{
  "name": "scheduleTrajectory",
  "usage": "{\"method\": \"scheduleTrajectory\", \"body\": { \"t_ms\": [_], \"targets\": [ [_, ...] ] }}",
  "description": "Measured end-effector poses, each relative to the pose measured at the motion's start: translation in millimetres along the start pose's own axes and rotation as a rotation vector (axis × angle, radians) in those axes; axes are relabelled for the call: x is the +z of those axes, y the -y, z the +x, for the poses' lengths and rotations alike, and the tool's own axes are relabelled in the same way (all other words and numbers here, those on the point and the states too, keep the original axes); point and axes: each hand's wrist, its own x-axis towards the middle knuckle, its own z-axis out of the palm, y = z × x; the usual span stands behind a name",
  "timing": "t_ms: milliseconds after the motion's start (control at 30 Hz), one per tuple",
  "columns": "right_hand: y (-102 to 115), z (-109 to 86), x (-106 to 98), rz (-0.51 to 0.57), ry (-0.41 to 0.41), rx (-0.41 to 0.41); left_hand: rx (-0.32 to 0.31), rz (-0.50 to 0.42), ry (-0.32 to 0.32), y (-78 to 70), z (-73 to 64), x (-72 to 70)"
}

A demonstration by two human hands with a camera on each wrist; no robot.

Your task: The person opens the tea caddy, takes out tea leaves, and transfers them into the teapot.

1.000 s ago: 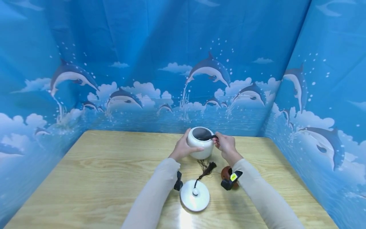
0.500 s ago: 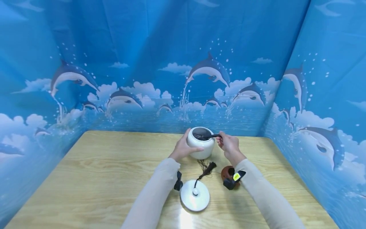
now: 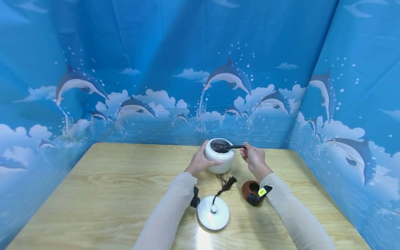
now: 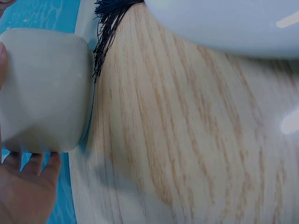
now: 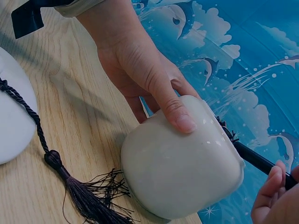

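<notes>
A white ceramic jar (image 3: 223, 163) stands without its lid near the table's back edge. My left hand (image 3: 200, 161) holds it from the left, thumb across the front; in the right wrist view the left thumb lies on the jar (image 5: 180, 158). My right hand (image 3: 253, 158) pinches the end of a black-handled scoop (image 3: 234, 147). The scoop lies nearly level across the jar's mouth, and dark, leaf-like bits (image 3: 219, 147) show at its far end. In the right wrist view some dark bits stick out at the rim beside the handle (image 5: 254, 157).
The white lid (image 3: 218, 220) lies on the wooden table (image 3: 125, 194) in front of the jar, its knob tied to a dark tassel (image 3: 229, 183). A reddish-brown round clay vessel (image 3: 247, 189) sits under the right wrist, partly hidden. A blue dolphin-print curtain (image 3: 175, 69) encloses the table.
My right hand has drawn the scoop up and to the right, out of the jar's depth to its mouth, with dark bits now visible. My left hand and the jar have stayed in place.
</notes>
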Motion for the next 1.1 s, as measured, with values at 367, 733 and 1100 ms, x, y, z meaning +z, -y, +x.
{"method": "scheduleTrajectory", "body": {
  "t_ms": [367,733,1100],
  "targets": [
    [10,-9.8,-9,0.039,0.036,-0.016,0.013,-0.037,0.01,0.3,-0.8,0.1],
    [28,-23.7,-24,0.043,0.055,-0.001,0.016,-0.023,-0.002,-1.9,-2.5,0.6],
    [39,-40.2,-60,0.102,0.122,-0.003,0.032,-0.025,-0.004,-3.0,-2.6,0.3]
  ]
}}
